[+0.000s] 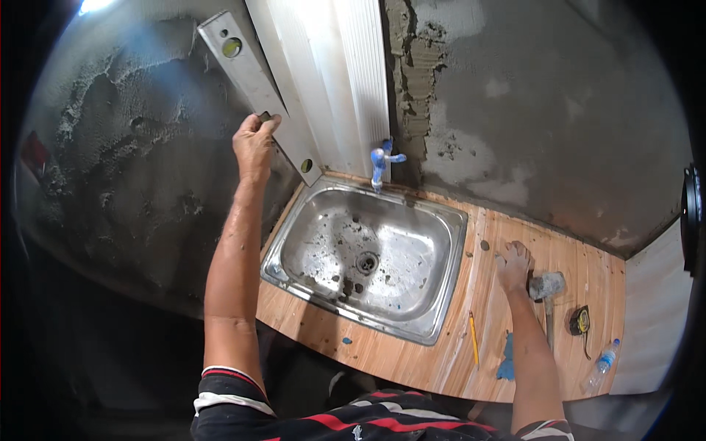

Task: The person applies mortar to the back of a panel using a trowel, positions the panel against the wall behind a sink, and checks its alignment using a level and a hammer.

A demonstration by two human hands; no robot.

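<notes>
One dark piece (265,116), half-hidden in pinched left hand (254,147); right hand (514,267) splayed, apparently empty.

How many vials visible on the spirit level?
2: the upper vial near the top end of the spirit level, and the lower vial near its bottom end by the sink. The left hand overlaps the level between them, so another may be hidden.

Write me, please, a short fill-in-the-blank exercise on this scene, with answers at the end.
1. The raised hand at the spirit level is the person's ____ one.
2. The other hand is on the countertop, to the ____ of the sink.
3. The pencil is ____.
4. The tap's main colour is ____.

Missing words: left; right; yellow; blue.
</notes>
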